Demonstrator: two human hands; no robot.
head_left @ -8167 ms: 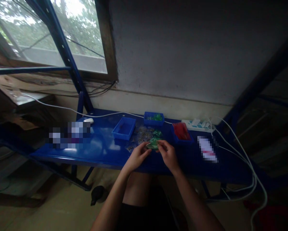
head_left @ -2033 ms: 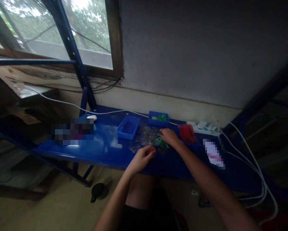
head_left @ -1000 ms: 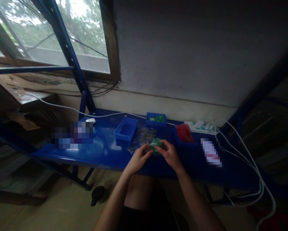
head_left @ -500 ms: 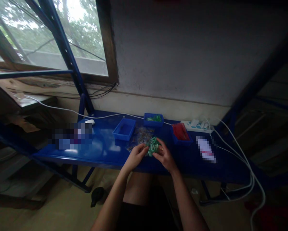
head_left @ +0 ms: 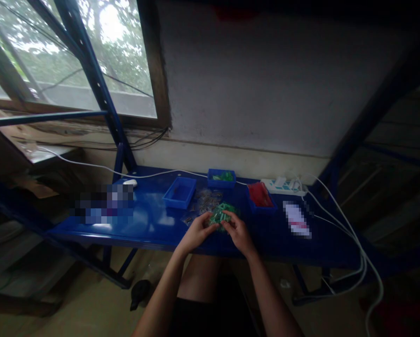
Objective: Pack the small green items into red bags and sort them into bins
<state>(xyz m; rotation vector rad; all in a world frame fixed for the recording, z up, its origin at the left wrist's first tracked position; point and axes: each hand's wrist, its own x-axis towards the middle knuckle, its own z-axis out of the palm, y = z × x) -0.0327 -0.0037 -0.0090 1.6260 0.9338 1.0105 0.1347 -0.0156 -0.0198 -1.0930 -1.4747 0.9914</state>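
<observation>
Between my two hands is a clear plastic bag of small green pieces (head_left: 224,210), just above or on the front part of the blue table. From the left, my left hand (head_left: 199,230) grips the bag's near edge with thumb and fingers. On the other side my right hand (head_left: 238,230) pinches it, fingers curled over the top. Right behind the bag lie clear bags of small metal parts (head_left: 208,200). What the green pieces are is too small to tell.
A blue tray (head_left: 179,193) stands left of the metal parts. Behind is a blue bin (head_left: 221,178) with green pieces; to the right, a blue bin holds a red bag (head_left: 259,194). A white power strip (head_left: 283,186) with cables lies at the back right of the table (head_left: 143,224).
Both hands have lowered slightly with the bag of green pieces, which now looks flatter and more spread out. The view has tilted a little.
</observation>
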